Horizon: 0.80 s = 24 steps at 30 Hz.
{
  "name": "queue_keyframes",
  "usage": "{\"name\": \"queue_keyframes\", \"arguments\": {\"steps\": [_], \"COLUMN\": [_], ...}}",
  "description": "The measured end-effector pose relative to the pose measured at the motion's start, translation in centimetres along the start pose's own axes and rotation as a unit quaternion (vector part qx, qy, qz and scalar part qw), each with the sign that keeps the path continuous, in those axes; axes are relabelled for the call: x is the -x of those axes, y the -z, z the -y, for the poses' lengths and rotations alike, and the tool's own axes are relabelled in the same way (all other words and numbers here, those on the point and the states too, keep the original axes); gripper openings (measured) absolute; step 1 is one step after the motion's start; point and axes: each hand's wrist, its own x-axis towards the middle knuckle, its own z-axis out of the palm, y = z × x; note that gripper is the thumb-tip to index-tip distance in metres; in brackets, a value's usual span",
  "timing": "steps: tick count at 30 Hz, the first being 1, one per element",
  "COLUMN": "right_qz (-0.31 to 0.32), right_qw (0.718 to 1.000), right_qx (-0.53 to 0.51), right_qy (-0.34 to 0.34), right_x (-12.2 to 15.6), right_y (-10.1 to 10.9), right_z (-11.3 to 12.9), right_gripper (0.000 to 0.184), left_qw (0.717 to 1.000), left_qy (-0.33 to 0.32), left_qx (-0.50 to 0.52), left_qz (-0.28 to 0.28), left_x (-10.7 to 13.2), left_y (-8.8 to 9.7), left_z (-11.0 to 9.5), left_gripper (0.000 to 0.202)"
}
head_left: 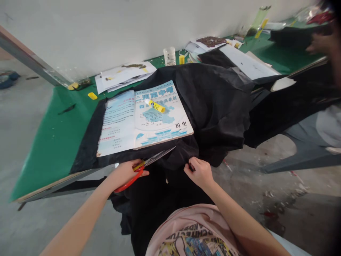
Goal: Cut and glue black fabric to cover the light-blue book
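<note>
Colour check for you, ctr of frame: booklet (pixel 162 122) = wht/lt blue, blue map + bldg art, blk title chars lower R; its L page pale blue w/ red + dk text lines. Glue stick (pixel 157 106) yel w/ dk label. Your scissors (pixel 143 166): red-orange handles, yel inner, silver-gry blades. Cloth (pixel 218 103) solid blk. Tabletop (pixel 45 142), L side, plain grn. Papers (pixel 117 81) upper L: wht w/ yel + brn patches. Your shirt (pixel 183 220), btm ctr: pale pink, dk lettering, multicol print. Wall (pixel 106 32) up top off-wht.
</note>
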Motion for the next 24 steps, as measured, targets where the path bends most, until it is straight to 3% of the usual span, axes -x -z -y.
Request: {"name": "queue_keyframes", "arguments": {"steps": [9, 17, 24], "right_qz": [0.006, 0.001, 0.006], "right_qw": [1.000, 1.000, 1.000], "right_qx": [0.007, 0.013, 0.010], "right_qy": [0.007, 0.012, 0.017], "right_x": [0.0, 0.0, 0.0], "right_y": [0.0, -0.3, -0.4], "right_z": [-0.1, -0.3, -0.2], "right_gripper": [0.017, 0.017, 0.018], "left_qw": [1.000, 0.998, 0.997], "left_qy": [0.023, -0.050, -0.038], "left_qx": [-0.008, -0.033, -0.058], "left_qz": [0.011, 0.025, 0.035], "left_x": [-0.4, 0.2, 0.7], "left_y": [0.3, -0.4, -0.6], "left_z": [-0.2, 0.1, 0.0], "left_gripper": [0.055, 0.034, 0.044]}}
